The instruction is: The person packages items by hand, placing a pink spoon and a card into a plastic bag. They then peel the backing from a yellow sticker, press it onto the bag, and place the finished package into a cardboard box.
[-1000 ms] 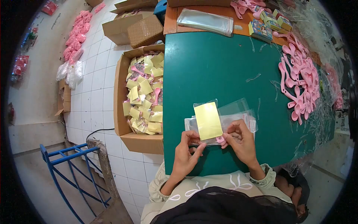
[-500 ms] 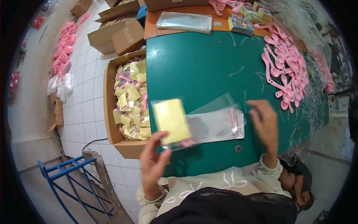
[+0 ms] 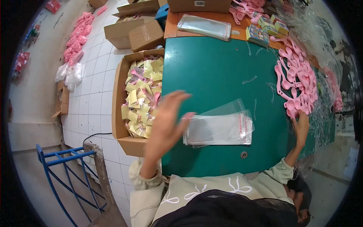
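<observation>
My left hand (image 3: 166,126) is raised over the table's left edge beside the carton, slightly blurred, its fingers apart and nothing in them. My right hand (image 3: 301,130) is at the near end of a heap of pink plastic spoons (image 3: 298,77), its fingertips closed at a pink spoon (image 3: 290,108); part of the grip is hidden. Between my hands lies a stack of clear plastic bags (image 3: 215,130), the upper ones askew. The open carton (image 3: 118,94) at the left holds many small packets with yellow cards (image 3: 133,97) and pink spoons.
The green table (image 3: 211,72) carries scraps of clear film. Behind it, an orange surface (image 3: 172,26) holds more clear bags (image 3: 204,26) and stacks of small cards (image 3: 258,34). A blue metal frame (image 3: 68,159) stands at lower left. Another person (image 3: 300,193) is at lower right.
The bagged yellow card has left my left hand, which is now empty and higher up. My right hand has moved right to the pink spoons. The whole view has shifted slightly.
</observation>
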Action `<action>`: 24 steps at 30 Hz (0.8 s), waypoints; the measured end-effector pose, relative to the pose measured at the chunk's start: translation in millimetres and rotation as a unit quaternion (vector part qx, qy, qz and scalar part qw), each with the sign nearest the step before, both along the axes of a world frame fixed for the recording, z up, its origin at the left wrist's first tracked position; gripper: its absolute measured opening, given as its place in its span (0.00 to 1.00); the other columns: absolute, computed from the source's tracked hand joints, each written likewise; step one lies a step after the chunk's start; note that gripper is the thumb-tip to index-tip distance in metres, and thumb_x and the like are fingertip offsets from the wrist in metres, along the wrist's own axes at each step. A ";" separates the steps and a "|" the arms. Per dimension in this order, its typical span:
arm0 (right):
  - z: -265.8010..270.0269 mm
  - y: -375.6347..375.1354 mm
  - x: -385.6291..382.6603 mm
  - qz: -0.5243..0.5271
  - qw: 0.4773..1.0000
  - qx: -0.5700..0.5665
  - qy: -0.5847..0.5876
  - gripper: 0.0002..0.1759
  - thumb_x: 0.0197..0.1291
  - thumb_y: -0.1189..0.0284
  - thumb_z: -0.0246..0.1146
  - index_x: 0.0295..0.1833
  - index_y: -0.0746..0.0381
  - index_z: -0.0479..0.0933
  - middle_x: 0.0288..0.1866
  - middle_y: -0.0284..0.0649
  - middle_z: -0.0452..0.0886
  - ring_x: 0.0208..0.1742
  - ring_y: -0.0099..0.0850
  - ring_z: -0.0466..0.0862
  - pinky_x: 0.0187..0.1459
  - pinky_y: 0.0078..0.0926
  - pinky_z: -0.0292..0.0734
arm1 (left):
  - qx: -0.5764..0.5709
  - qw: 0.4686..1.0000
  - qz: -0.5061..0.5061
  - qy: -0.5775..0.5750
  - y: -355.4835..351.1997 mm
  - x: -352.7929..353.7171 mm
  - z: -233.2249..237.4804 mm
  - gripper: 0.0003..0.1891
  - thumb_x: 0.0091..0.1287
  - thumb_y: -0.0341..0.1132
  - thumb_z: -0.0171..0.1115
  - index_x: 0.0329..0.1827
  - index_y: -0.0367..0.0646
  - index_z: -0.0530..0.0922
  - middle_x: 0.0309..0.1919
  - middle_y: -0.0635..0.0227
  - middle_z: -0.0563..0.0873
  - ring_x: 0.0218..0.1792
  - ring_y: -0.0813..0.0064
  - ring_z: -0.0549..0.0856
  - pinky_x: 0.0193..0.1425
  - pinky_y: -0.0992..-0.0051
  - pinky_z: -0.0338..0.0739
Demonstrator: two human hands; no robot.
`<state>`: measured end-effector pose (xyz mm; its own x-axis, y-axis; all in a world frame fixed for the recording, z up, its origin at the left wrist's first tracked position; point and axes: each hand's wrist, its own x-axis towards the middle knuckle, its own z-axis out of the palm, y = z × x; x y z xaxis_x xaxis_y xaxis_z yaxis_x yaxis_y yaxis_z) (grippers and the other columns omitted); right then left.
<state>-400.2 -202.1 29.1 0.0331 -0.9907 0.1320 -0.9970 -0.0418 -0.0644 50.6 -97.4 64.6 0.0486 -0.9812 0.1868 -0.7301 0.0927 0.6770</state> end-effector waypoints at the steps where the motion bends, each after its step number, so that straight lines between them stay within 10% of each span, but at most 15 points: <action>1: 2.8 -2.1 7.9 0.003 0.999 -0.004 -0.040 0.07 0.57 0.75 0.59 0.41 0.65 0.73 0.40 0.46 0.74 0.41 0.46 0.75 0.47 0.39 0.68 | -0.034 0.997 -0.057 -0.029 -13.8 -18.4 -7.4 0.20 0.61 0.38 0.63 0.53 0.39 0.74 0.51 0.55 0.78 0.51 0.62 0.79 0.51 0.68 0.76; 6: 39.9 8.5 93.8 0.096 0.977 -0.041 -0.184 0.10 0.61 0.79 0.52 0.46 0.66 0.75 0.41 0.43 0.72 0.35 0.38 0.76 0.39 0.31 0.73 | -0.001 0.989 -0.105 -0.102 -58.8 -76.3 -50.7 0.18 0.56 0.41 0.68 0.43 0.39 0.77 0.37 0.62 0.80 0.34 0.61 0.81 0.39 0.66 0.74; 9: 49.5 21.3 134.2 0.121 0.951 0.006 -0.284 0.13 0.63 0.81 0.51 0.50 0.66 0.75 0.41 0.41 0.71 0.34 0.30 0.77 0.33 0.22 0.75 | 0.053 0.982 -0.164 0.070 -66.9 -74.5 -61.8 0.15 0.55 0.39 0.68 0.40 0.39 0.78 0.30 0.61 0.80 0.31 0.61 0.81 0.37 0.67 0.75; 18: 33.9 18.9 172.3 0.113 0.850 -0.054 -0.512 0.16 0.59 0.82 0.61 0.53 0.66 0.70 0.36 0.36 0.77 0.34 0.23 0.80 0.36 0.18 0.78 | 0.212 0.866 -0.164 0.423 -59.5 -42.7 -46.1 0.12 0.62 0.30 0.63 0.45 0.36 0.74 0.38 0.61 0.86 0.42 0.77 0.84 0.47 0.77 0.78; 24: 35.2 20.4 175.9 0.127 0.798 -0.098 -0.581 0.17 0.58 0.83 0.61 0.53 0.66 0.66 0.38 0.39 0.77 0.35 0.24 0.80 0.37 0.19 0.79 | 0.241 0.837 -0.174 0.460 -58.8 -44.3 -42.9 0.14 0.62 0.28 0.64 0.47 0.36 0.72 0.34 0.59 0.87 0.38 0.77 0.85 0.47 0.77 0.78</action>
